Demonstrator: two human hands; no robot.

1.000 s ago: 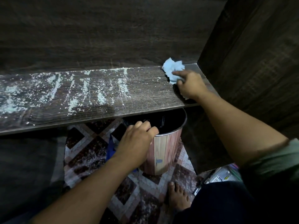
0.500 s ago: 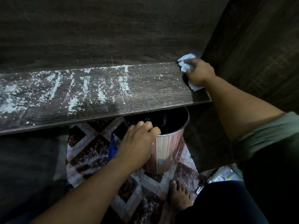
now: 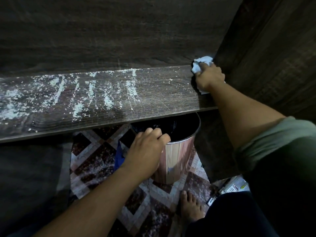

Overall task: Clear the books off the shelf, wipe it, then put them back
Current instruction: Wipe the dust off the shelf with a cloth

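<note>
The dark wooden shelf (image 3: 162,93) runs across the view with no books on it. White dust and crumbs (image 3: 89,93) streak its left and middle parts; the right end looks cleaner. My right hand (image 3: 209,77) presses a crumpled white tissue (image 3: 201,63) into the shelf's far right back corner, against the side panel. My left hand (image 3: 147,151) grips the rim of a round bin (image 3: 177,154) held just below the shelf's front edge.
The bin has a wood-pattern wall and a dark inside. A vertical side panel (image 3: 273,57) closes the shelf on the right. Below lie a patterned floor (image 3: 95,168), my bare foot (image 3: 189,207), and printed papers (image 3: 234,185) at lower right.
My right hand has slid the tissue rightwards and back along the shelf into the far corner. My left hand and the bin have stayed in place.
</note>
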